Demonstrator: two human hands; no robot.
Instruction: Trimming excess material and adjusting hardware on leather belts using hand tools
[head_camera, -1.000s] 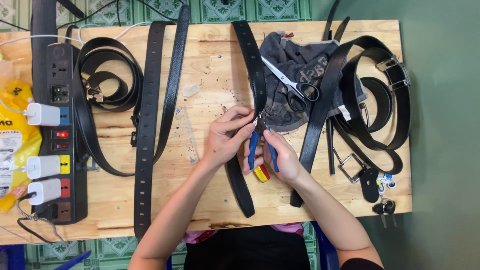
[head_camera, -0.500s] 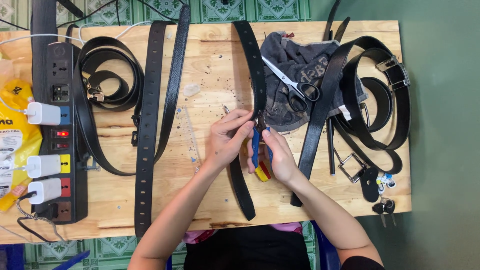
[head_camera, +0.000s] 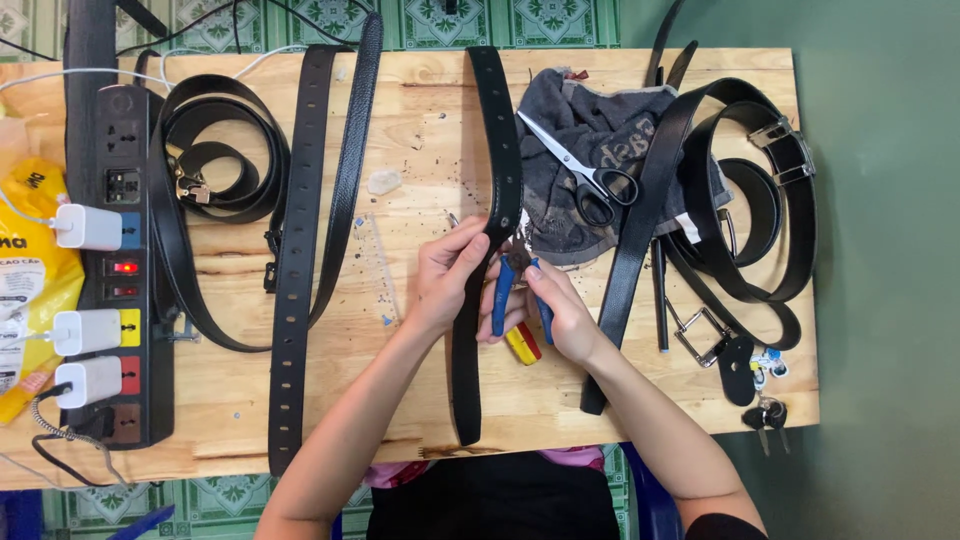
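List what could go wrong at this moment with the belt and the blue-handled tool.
1. The left hand pinches the black belt right beside the head of the blue-handled tool in the right hand; a slip might nip a fingertip.
2. The belt lies loose along the table, held only at that pinch, so it could shift and the tool bite off-target.
3. The open scissors on the grey cloth lie close to the hands; a reach could snag them.

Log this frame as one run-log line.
left hand: pinching black belt | right hand: squeezing blue-handled pliers at belt edge | scissors: on grey cloth | surface: wooden table
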